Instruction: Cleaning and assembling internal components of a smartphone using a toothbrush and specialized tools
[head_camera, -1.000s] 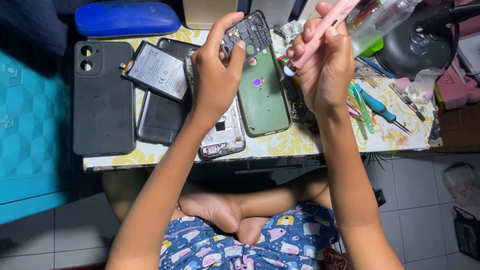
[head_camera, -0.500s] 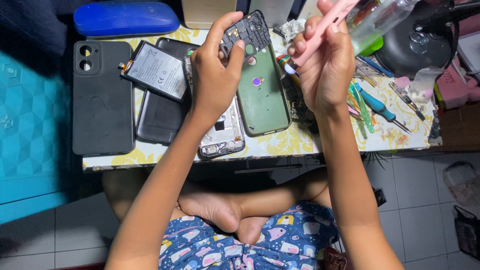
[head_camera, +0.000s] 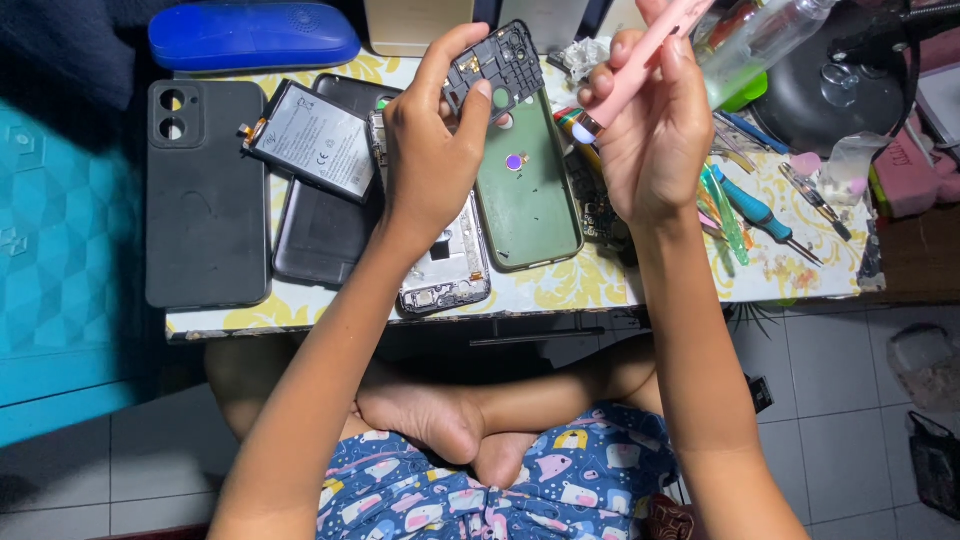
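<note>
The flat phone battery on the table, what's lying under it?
The battery overlaps two things: a black phone back cover at its left corner and a dark phone body beneath. Whatever lies directly under the battery is covered.

I'm holding a small black plastic phone-frame piece (head_camera: 497, 68), studded with cutouts, tilted above the table. I'm gripping a pink tool (head_camera: 640, 62) slanted, its tip beside that piece.

The left hand (head_camera: 432, 160) pinches a black frame piece (head_camera: 497, 66) above the table (head_camera: 560, 285), while the right hand (head_camera: 652, 135) grips a pink tool (head_camera: 640, 62) beside it. Below them lie a green back cover (head_camera: 527, 190), a battery (head_camera: 310, 138) and a black case (head_camera: 205, 195).
</note>
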